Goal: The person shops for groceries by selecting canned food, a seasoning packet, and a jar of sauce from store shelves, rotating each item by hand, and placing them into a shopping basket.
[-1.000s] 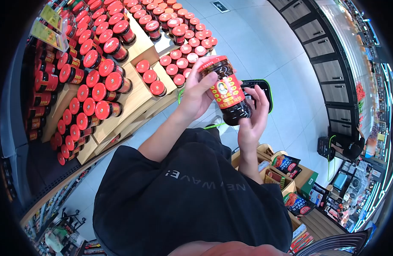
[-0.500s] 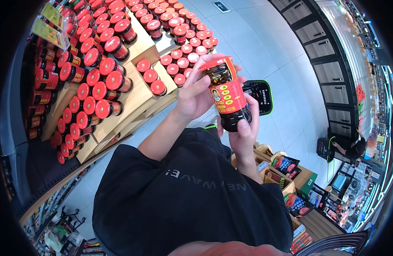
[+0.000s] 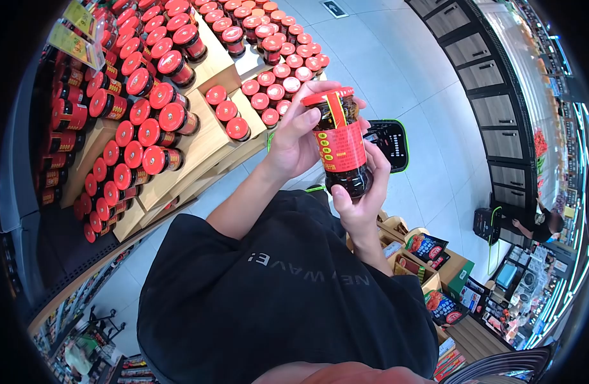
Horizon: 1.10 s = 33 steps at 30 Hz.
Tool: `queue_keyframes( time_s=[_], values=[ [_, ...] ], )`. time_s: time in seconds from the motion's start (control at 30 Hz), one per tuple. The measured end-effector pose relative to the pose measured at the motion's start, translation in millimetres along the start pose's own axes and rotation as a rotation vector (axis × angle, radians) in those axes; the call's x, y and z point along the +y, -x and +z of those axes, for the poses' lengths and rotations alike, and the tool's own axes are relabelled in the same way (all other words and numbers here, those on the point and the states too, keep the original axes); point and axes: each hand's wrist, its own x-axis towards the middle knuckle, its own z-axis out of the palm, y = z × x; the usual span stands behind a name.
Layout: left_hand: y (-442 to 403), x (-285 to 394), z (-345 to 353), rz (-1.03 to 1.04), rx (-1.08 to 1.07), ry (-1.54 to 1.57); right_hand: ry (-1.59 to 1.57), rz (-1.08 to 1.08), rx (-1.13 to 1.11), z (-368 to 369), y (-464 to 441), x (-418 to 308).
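A glass jar of dark chili sauce (image 3: 341, 147) with a red lid and a red label is held up in front of my chest, slightly tilted. My left hand (image 3: 296, 131) is closed round its upper part, thumb near the lid and fingers behind the glass. Lower down, my right hand (image 3: 366, 195) grips the base, its thumb at the near side of the bottom. The label's side with a column of yellow dots and small print faces me. A yellow strip runs down from the lid.
Many similar red-lidded jars (image 3: 173, 118) stand on a stepped wooden display (image 3: 208, 150) at left, with price tags (image 3: 77, 46). A black basket with a green rim (image 3: 389, 147) is beyond my right hand. Packaged goods (image 3: 429, 249) lie at lower right. A person (image 3: 538, 224) is farther right.
The jar has turned about its long axis, so the label's portrait has gone out of sight and small print shows. More of the lid's top is visible. My right thumb has shifted left.
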Motion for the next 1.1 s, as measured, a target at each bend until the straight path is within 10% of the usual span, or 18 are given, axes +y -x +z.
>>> queue_keyframes(
  time_s=[1.1],
  values=[
    [3.5, -9.3, -6.3, 0.027, 0.18, -0.012, 0.242, -0.175, -0.068, 1.5, -5.8, 3.0]
  ],
)
